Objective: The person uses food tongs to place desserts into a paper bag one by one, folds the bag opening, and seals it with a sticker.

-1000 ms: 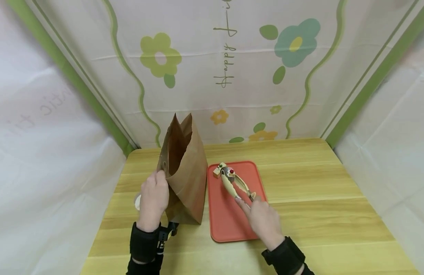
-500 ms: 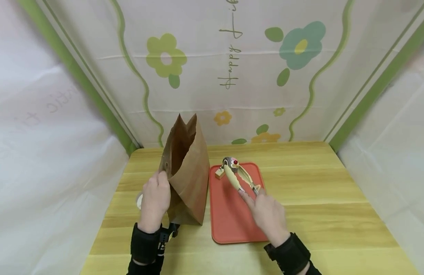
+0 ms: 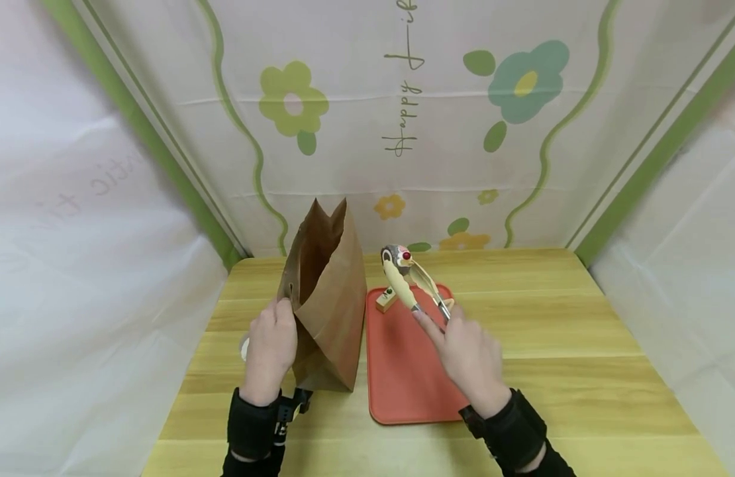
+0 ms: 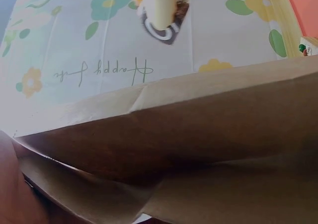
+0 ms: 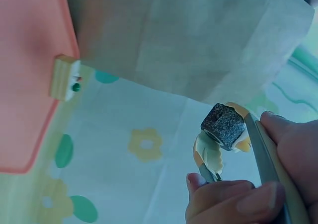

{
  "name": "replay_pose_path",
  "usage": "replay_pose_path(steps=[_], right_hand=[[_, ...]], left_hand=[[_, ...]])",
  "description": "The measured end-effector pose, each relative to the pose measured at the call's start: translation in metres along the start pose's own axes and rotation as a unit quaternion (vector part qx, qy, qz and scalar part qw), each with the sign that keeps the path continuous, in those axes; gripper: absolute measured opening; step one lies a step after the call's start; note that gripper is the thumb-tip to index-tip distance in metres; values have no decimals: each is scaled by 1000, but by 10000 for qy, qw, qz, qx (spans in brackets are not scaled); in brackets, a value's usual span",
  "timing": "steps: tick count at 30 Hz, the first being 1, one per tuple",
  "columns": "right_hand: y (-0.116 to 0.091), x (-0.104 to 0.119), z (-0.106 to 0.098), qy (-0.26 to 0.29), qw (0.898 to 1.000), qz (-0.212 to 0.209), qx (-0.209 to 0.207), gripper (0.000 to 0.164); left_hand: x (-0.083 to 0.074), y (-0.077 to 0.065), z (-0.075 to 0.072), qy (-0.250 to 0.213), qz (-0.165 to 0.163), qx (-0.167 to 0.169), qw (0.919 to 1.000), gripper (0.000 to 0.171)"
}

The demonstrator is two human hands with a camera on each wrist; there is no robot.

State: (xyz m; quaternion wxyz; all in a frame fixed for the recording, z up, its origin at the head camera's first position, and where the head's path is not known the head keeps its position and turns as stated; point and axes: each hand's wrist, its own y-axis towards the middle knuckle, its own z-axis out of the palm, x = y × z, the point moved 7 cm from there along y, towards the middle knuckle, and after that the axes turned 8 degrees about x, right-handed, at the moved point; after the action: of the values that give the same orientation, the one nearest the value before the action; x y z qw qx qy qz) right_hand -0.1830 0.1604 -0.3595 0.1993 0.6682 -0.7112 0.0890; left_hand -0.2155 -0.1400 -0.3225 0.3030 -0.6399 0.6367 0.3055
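Note:
My left hand (image 3: 271,341) pinches the near left edge of an upright brown paper bag (image 3: 338,298), whose mouth gapes open. My right hand (image 3: 471,361) grips a pair of cream tongs (image 3: 398,285) with metal arms. Between the tong tips is a small dark cake roll (image 5: 223,127) with a white swirl and a red berry on it, raised over the far edge of the red tray (image 3: 406,384). A small layered cake block (image 3: 385,300) with a green dot on top sits in the tray's far left corner.
Bag and tray stand side by side on a wooden table (image 3: 540,318). A small white round thing (image 3: 244,347) is partly hidden behind my left hand. A flower-printed cloth (image 3: 355,119) hangs behind the table, with white sheets at both sides.
My right hand has lifted the tongs and the cake roll up and away from the tray, uncovering the cake block. The left hand keeps its grip on the bag.

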Motion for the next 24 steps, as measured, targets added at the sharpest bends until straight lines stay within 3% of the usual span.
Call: replay_pose_path(steps=[11, 19, 24], right_hand=[[2, 19, -25, 75, 9997, -211, -94, 67], [13, 55, -56, 22, 9949, -897, -456, 62], [24, 86, -78, -447, 9856, -1469, -708, 65]], left_hand=[[-2, -3, -1, 69, 50, 13, 10000, 36], [-5, -5, -1, 351, 230, 47, 9991, 36], [-10, -7, -2, 645, 467, 39, 9968, 36]])
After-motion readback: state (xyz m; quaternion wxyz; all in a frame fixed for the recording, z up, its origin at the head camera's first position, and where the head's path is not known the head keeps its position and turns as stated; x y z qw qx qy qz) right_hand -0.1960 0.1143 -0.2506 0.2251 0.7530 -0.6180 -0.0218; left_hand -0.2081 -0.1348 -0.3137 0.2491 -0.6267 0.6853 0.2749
